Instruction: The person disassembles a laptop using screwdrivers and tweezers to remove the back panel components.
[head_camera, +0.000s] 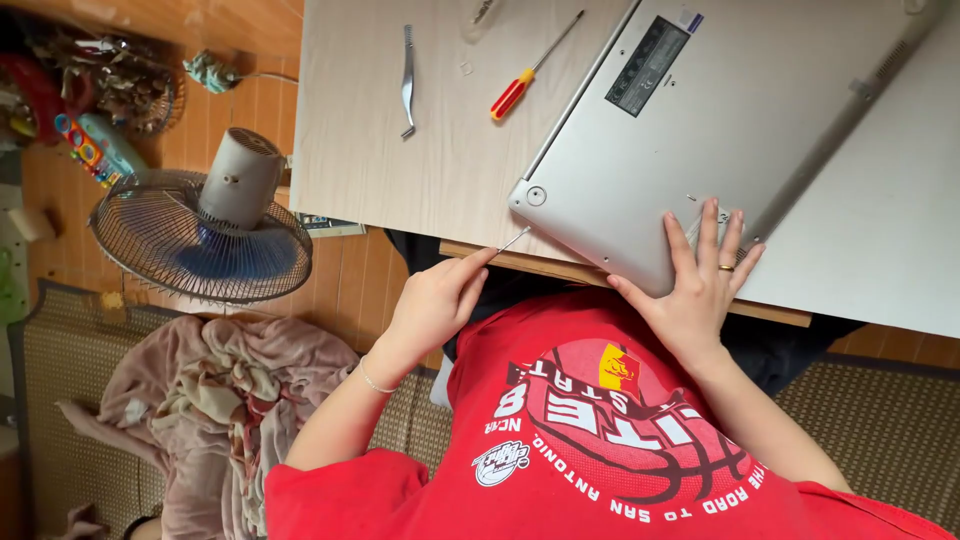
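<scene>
Closest to me is my own red shirt (600, 440), filling the bottom of the view. My left hand (432, 305) is raised just above it at the near edge of the table (450, 170). Its fingers are pinched closed around a thin metal tool (515, 238). The tool's slim shaft sticks out past my fingertips and angles up toward the rounded near corner of the laptop (700, 120). The tip sits just short of that corner, and I cannot tell whether it touches.

My right hand (700, 275) lies flat on the laptop's near edge, palm down and fingers spread. It grips nothing and only presses on the shell. A ring shows on one finger.

The laptop is silver and lies upside down on the pale wooden table with its base plate facing up. It sits at a slant, with one corner over the table's near edge.

Farther back on the table, a screwdriver with a red and yellow handle (525, 75) lies beside the laptop's left side. A pair of metal tweezers (407, 80) lies to the left of it, apart from it.

On the floor to my left, a crumpled pinkish blanket (215, 400) lies beside a fan with a wire cage (205, 235).
</scene>
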